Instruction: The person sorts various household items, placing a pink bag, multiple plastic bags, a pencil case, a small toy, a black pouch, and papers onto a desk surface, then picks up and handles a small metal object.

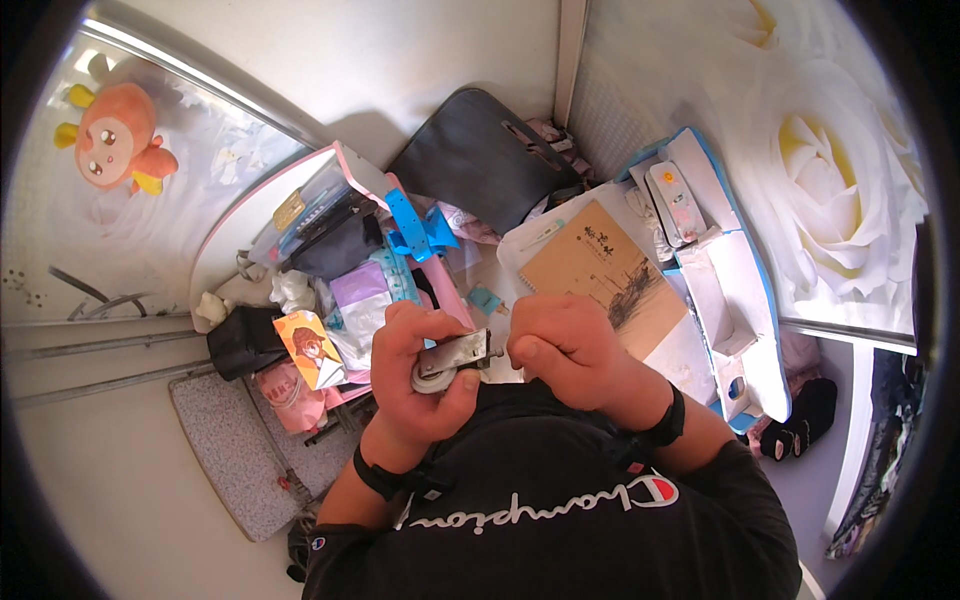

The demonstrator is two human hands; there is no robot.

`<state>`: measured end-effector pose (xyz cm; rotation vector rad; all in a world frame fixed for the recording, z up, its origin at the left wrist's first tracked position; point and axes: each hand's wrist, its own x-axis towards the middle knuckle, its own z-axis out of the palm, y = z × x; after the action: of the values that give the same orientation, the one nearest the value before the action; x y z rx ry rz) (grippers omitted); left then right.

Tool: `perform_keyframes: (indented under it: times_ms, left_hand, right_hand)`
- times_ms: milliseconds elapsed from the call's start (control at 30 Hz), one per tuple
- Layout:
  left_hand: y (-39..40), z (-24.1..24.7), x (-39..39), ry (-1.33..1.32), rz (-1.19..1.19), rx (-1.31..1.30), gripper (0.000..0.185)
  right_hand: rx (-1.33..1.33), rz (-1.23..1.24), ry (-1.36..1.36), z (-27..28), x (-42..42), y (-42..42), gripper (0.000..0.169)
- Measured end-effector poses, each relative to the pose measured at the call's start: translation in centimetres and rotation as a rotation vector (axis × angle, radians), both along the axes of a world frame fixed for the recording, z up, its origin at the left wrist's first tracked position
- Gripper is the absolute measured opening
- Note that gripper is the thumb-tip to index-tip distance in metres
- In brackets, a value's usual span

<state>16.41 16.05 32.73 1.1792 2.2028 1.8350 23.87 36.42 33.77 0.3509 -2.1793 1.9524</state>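
Note:
My left hand [401, 397] holds a small metal bracket [454, 352] with a white roller wheel [435, 380], likely a sliding-door roller. A screw [495, 352] sticks out of the bracket's right end, towards my other hand. Just right of that screw, my right hand [577, 352] is curled with its thumb against the bent fingers. Whether anything small sits inside it is hidden. Behind my right hand lies a spiral notebook [592, 262] with a brown cover, on the white tabletop [517, 251].
A digital thermometer [546, 234] and a small teal bottle [484, 300] lie left of the notebook. On the right stands a blue-and-white organizer [739, 300] with a pencil case [675, 202]. Leftward is a cluttered pink-edged shelf [360, 169]. A black chair back [480, 161] stands beyond.

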Motion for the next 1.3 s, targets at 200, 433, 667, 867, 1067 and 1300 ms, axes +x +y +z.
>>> perform_keyframes:
  times_ms: [200,433,667,867,1067,1300]
  left_hand:
    - [0.2,-0.8,-0.1,-0.081,-0.081,0.077,0.056]
    - [0.6,-0.5,0.2,-0.252,-0.117,0.044,0.056]
    - [0.7,-0.5,0.2,-0.308,-0.103,-0.019,0.049]
    - [0.2,-0.7,0.6,-0.087,-0.093,-0.179,0.039]
    - [0.8,-0.5,0.3,-0.353,0.005,-0.277,0.026]
    - [1.5,-0.7,-0.2,-0.009,0.002,-0.359,0.028]
  right_hand:
    - [-0.010,-0.033,-0.055,0.2,-0.2,-0.4,0.016]
    - [0.118,-0.107,0.030,-0.2,-0.4,-0.6,0.013]
    - [0.131,-0.094,-0.030,-0.6,-0.2,-0.6,0.013]
    - [-0.136,-0.092,-0.295,-1.2,-0.1,-1.0,0.021]
    - [-0.180,-0.183,-0.319,-2.4,0.0,-1.3,0.021]
    - [0.239,-0.246,-0.075,-3.3,-0.8,0.1,0.024]
